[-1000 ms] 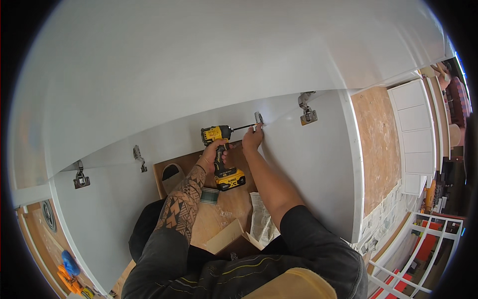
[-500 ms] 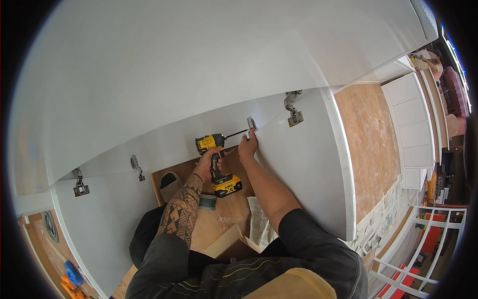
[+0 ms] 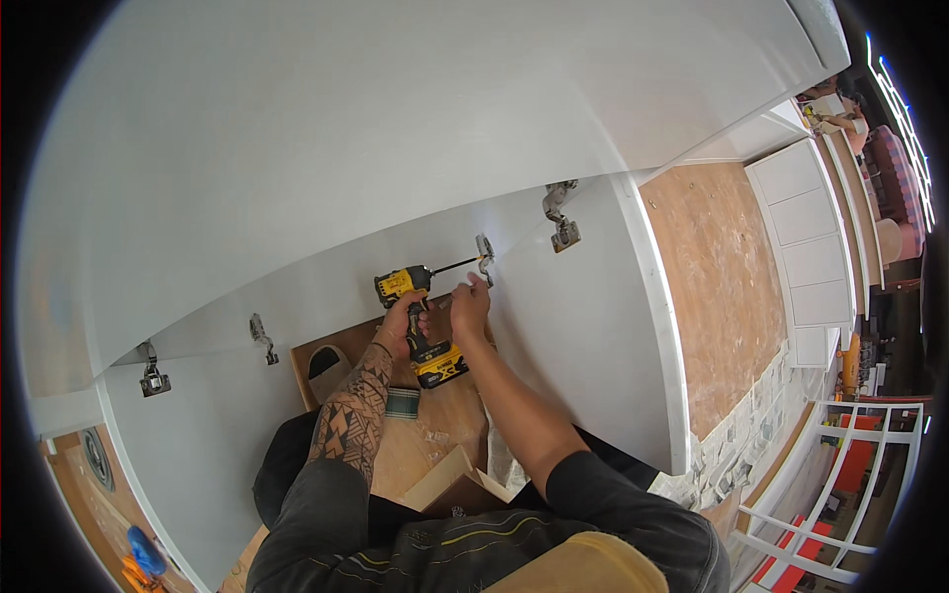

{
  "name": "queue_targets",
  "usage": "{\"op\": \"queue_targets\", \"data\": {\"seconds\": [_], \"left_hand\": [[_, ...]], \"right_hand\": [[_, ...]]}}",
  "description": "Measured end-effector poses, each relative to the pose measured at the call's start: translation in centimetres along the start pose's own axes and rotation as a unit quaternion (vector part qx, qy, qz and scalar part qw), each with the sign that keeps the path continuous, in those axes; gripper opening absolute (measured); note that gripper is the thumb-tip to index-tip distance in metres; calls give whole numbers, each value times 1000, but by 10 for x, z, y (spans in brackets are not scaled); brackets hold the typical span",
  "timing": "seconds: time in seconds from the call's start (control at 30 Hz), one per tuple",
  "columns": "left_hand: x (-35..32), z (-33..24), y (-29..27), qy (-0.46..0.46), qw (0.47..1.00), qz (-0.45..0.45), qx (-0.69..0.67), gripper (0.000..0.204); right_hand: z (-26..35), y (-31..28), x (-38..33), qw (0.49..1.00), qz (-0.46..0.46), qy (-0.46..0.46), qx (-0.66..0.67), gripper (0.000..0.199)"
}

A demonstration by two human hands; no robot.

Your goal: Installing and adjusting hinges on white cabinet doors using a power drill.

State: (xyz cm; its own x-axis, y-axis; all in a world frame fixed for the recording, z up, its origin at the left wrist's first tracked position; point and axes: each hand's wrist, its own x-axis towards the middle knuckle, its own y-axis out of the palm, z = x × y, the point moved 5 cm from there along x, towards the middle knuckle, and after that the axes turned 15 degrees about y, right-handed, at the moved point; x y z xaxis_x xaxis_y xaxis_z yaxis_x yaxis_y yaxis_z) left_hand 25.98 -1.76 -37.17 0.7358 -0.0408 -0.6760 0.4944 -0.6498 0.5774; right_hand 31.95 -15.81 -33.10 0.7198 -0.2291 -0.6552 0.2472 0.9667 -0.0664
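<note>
My left hand (image 3: 402,324) is wrapped round the grip of a yellow and black cordless impact driver (image 3: 397,287). Its long bit (image 3: 455,265) points right, with the tip at a metal cabinet hinge (image 3: 484,247) on the inner face of a grey-white panel. The closed fingers of my right hand (image 3: 469,308) are at the lower end of that hinge, just below the bit tip. Exactly how they pinch it is too small to make out. A second hinge (image 3: 563,235) is to the right, on the side panel's front part.
Two more hinges (image 3: 155,380) (image 3: 262,341) are at the left side. A large pale panel (image 3: 326,128) spans the top. Below my arms are an open cardboard box (image 3: 460,486) and a green packet (image 3: 401,403). White cabinet fronts (image 3: 806,217) stand at right; a person (image 3: 850,124) is far behind.
The view has shifted slightly, so everything sits a little further left. My right fingers have dropped from the bit tip to the hinge's lower end, which now shows more plainly.
</note>
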Motion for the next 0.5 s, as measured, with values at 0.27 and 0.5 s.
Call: {"op": "queue_targets", "data": {"seconds": [0.27,0.5], "left_hand": [[3,5,20,-7,1000,-5,0,30],[6,10,23,-9,1000,-10,-27,27]], "right_hand": [[-3,-28,-36,986,96,44,129,29],[13,-24,-54,969,149,32,194,33]]}}
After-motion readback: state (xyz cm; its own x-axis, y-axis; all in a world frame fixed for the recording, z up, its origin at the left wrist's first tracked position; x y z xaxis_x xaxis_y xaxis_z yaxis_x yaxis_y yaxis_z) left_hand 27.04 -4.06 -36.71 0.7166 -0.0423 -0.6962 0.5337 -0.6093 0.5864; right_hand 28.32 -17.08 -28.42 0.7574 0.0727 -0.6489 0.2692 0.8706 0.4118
